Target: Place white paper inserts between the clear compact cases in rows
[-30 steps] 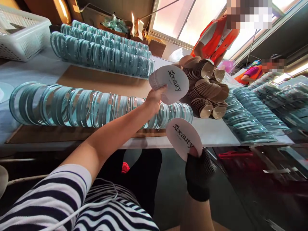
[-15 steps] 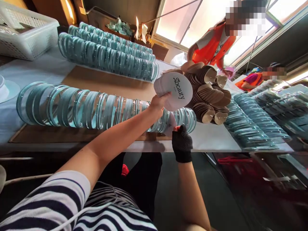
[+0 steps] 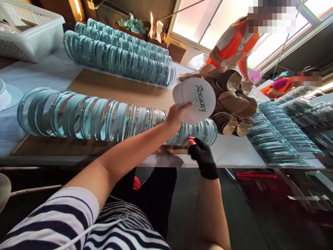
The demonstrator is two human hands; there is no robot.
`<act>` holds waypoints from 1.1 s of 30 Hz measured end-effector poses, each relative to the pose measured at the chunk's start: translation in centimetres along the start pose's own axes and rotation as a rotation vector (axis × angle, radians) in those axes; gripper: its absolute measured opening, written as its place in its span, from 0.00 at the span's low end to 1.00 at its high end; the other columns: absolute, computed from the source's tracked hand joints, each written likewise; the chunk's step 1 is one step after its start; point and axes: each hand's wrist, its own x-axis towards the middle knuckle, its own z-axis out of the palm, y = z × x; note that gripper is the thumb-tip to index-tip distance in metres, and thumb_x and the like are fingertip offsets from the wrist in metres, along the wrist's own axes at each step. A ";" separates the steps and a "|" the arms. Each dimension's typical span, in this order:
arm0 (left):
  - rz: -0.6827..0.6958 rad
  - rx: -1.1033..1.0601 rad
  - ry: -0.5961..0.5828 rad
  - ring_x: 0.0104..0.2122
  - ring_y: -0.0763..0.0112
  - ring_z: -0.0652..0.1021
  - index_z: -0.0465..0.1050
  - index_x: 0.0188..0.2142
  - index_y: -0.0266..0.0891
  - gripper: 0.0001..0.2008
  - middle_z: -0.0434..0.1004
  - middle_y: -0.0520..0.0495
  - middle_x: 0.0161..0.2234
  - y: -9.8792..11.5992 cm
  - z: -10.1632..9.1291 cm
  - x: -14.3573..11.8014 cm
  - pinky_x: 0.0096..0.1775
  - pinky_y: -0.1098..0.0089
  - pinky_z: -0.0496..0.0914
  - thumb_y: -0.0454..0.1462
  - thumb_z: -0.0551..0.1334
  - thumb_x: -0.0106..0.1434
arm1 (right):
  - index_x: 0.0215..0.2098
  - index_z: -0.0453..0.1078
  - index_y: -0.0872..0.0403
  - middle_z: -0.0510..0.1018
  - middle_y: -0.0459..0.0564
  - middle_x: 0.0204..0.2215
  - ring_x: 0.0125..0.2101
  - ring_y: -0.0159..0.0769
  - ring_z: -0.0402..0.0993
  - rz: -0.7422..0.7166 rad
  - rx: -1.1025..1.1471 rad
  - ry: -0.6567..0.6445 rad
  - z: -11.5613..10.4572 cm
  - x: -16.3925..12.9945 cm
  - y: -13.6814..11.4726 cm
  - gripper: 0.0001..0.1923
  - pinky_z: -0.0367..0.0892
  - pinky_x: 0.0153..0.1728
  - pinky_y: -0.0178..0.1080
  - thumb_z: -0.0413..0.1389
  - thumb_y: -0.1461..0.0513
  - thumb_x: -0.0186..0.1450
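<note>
Material: white card discs printed "Sbeauty", held as a stack of round cards [image 3: 195, 100] right of centre in the frame, printed face toward the camera.
Left hand: the bare left hand [image 3: 177, 116] was closed around the stack's lower left edge, holding it above the near row's right end.
Right hand: the right hand [image 3: 201, 156], in a black fingerless glove, sat just below the stack with its fingertips pinched at the row's right end; whether it held a card there could not be told.
Near row: glass rings [image 3: 104, 118] stood on edge, packed side by side; the row's long axis ran left to right across the middle of the frame, over a brown board [image 3: 117, 91].
Key relation: the row's right end lay just above the gloved hand and below the stack; the gloved hand was the nearer one.
Far rows: more glass rings [image 3: 117, 60] in the upper left, well apart.
Others: tan discs [image 3: 230, 100] piled right of the stack; a white basket [image 3: 28, 34] in the upper left corner; a person in orange [image 3: 234, 41] beyond the table.
</note>
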 end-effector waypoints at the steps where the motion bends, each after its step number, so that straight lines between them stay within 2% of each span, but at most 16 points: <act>1: 0.004 0.009 0.002 0.49 0.58 0.78 0.78 0.31 0.40 0.04 0.83 0.45 0.37 -0.1 0.0 0.1 0.55 0.60 0.68 0.33 0.69 0.54 | 0.49 0.72 0.58 0.73 0.45 0.20 0.17 0.30 0.65 -0.062 -0.023 0.143 -0.8 0.8 -0.8 0.28 0.63 0.19 0.32 0.51 0.45 0.65; 3: 0.024 0.031 -0.005 0.48 0.58 0.79 0.78 0.30 0.39 0.03 0.83 0.44 0.37 0.0 0.2 0.2 0.54 0.60 0.69 0.32 0.69 0.54 | 0.59 0.65 0.57 0.79 0.56 0.38 0.32 0.37 0.76 -0.183 -0.159 0.428 -2.2 2.8 -2.6 0.31 0.72 0.33 0.40 0.47 0.46 0.67; 4: 0.034 0.043 -0.015 0.47 0.58 0.79 0.78 0.30 0.38 0.03 0.83 0.44 0.37 0.1 0.3 0.0 0.53 0.60 0.69 0.32 0.69 0.54 | 0.63 0.61 0.57 0.77 0.60 0.47 0.41 0.41 0.76 -0.214 -0.260 0.507 -2.6 3.7 -3.4 0.32 0.73 0.41 0.45 0.46 0.47 0.68; 7: 0.061 0.073 -0.022 0.43 0.60 0.80 0.78 0.32 0.38 0.04 0.82 0.45 0.35 0.7 0.4 -1.1 0.50 0.61 0.71 0.34 0.69 0.55 | 0.66 0.58 0.59 0.66 0.64 0.60 0.59 0.50 0.65 -0.319 -0.569 0.561 -1.7 5.2 -5.3 0.34 0.64 0.56 0.54 0.48 0.51 0.66; 9: 0.065 0.103 0.006 0.40 0.61 0.80 0.78 0.33 0.37 0.05 0.82 0.45 0.35 1.3 0.3 -2.3 0.47 0.61 0.73 0.35 0.69 0.55 | 0.66 0.58 0.58 0.65 0.63 0.61 0.62 0.49 0.60 -0.507 -0.638 0.591 0.3 5.2 -5.9 0.33 0.61 0.59 0.55 0.47 0.51 0.67; 11: 0.067 0.134 -0.018 0.38 0.62 0.80 0.78 0.33 0.37 0.05 0.82 0.46 0.34 2.0 0.2 -3.4 0.45 0.61 0.73 0.35 0.68 0.56 | 0.61 0.63 0.58 0.69 0.62 0.57 0.59 0.49 0.64 -0.623 -0.610 0.659 2.3 4.7 -6.4 0.29 0.63 0.57 0.53 0.44 0.51 0.67; 14: 0.062 0.125 -0.118 0.42 0.61 0.79 0.77 0.34 0.37 0.05 0.81 0.46 0.34 3.2 -0.2 -4.0 0.48 0.61 0.72 0.36 0.67 0.59 | 0.52 0.67 0.60 0.74 0.65 0.46 0.50 0.53 0.70 -0.472 -0.461 0.877 2.6 3.0 -7.4 0.28 0.67 0.48 0.54 0.42 0.50 0.66; 17: 0.089 0.030 -0.036 0.50 0.59 0.77 0.76 0.37 0.38 0.06 0.82 0.47 0.38 4.9 -0.9 -2.6 0.54 0.59 0.69 0.36 0.67 0.59 | 0.50 0.68 0.61 0.73 0.66 0.43 0.47 0.55 0.70 -0.398 -0.466 1.085 0.2 -1.3 -7.9 0.30 0.67 0.41 0.52 0.43 0.46 0.66; 18: 0.104 -0.005 0.011 0.52 0.60 0.76 0.76 0.38 0.39 0.07 0.82 0.47 0.39 5.5 -1.3 -1.9 0.55 0.59 0.69 0.35 0.68 0.58 | 0.45 0.70 0.60 0.74 0.65 0.39 0.44 0.54 0.71 -0.401 -0.552 1.043 -0.6 -3.3 -7.6 0.29 0.67 0.38 0.49 0.47 0.44 0.65; 20: 0.105 -0.044 0.059 0.54 0.60 0.75 0.75 0.40 0.39 0.10 0.81 0.46 0.42 6.4 -2.1 -0.7 0.55 0.59 0.69 0.34 0.68 0.57 | 0.34 0.72 0.57 0.74 0.59 0.26 0.29 0.47 0.72 -0.319 -0.781 0.763 -1.2 -7.3 -6.5 0.25 0.63 0.28 0.42 0.51 0.43 0.63; 22: 0.078 -0.048 0.077 0.53 0.60 0.76 0.75 0.41 0.39 0.11 0.81 0.46 0.42 6.7 -2.9 0.0 0.55 0.59 0.70 0.33 0.67 0.57 | 0.31 0.73 0.57 0.74 0.57 0.22 0.22 0.42 0.69 -0.254 -0.920 0.556 -0.5 -9.9 -5.1 0.25 0.58 0.24 0.39 0.49 0.45 0.65; 23: 0.065 -0.040 0.073 0.52 0.60 0.76 0.75 0.40 0.39 0.11 0.81 0.45 0.42 6.7 -3.3 0.1 0.55 0.58 0.70 0.34 0.67 0.57 | 0.33 0.74 0.58 0.75 0.57 0.22 0.21 0.41 0.68 -0.232 -0.954 0.502 0.3 -10.3 -4.5 0.25 0.57 0.23 0.39 0.47 0.46 0.66; 25: 0.065 -0.018 0.053 0.50 0.58 0.77 0.75 0.39 0.38 0.10 0.81 0.45 0.41 6.4 -3.8 0.1 0.54 0.58 0.70 0.34 0.68 0.57 | 0.39 0.74 0.59 0.78 0.59 0.26 0.22 0.41 0.70 -0.194 -0.977 0.436 2.4 -9.6 -3.9 0.25 0.56 0.24 0.38 0.45 0.48 0.68; 29: 0.093 0.016 0.006 0.47 0.57 0.78 0.76 0.35 0.38 0.08 0.81 0.45 0.39 5.6 -4.2 -0.1 0.53 0.57 0.70 0.36 0.69 0.55 | 0.51 0.70 0.60 0.78 0.59 0.30 0.26 0.41 0.73 -0.029 -1.030 0.255 6.3 -4.9 -3.9 0.23 0.55 0.25 0.37 0.44 0.53 0.71; 31: 0.086 0.017 0.004 0.47 0.57 0.78 0.76 0.34 0.38 0.08 0.81 0.46 0.38 5.4 -4.2 -0.2 0.53 0.56 0.70 0.36 0.69 0.54 | 0.54 0.68 0.60 0.78 0.58 0.30 0.26 0.40 0.73 0.015 -1.058 0.172 7.3 -3.3 -3.7 0.23 0.55 0.26 0.37 0.44 0.53 0.71; 33: 0.074 0.003 0.005 0.47 0.56 0.78 0.76 0.35 0.38 0.09 0.81 0.45 0.38 5.3 -4.3 -0.3 0.53 0.56 0.69 0.37 0.70 0.53 | 0.51 0.69 0.60 0.78 0.58 0.32 0.26 0.40 0.73 -0.008 -1.025 0.190 7.4 -2.8 -2.9 0.22 0.56 0.26 0.37 0.43 0.53 0.72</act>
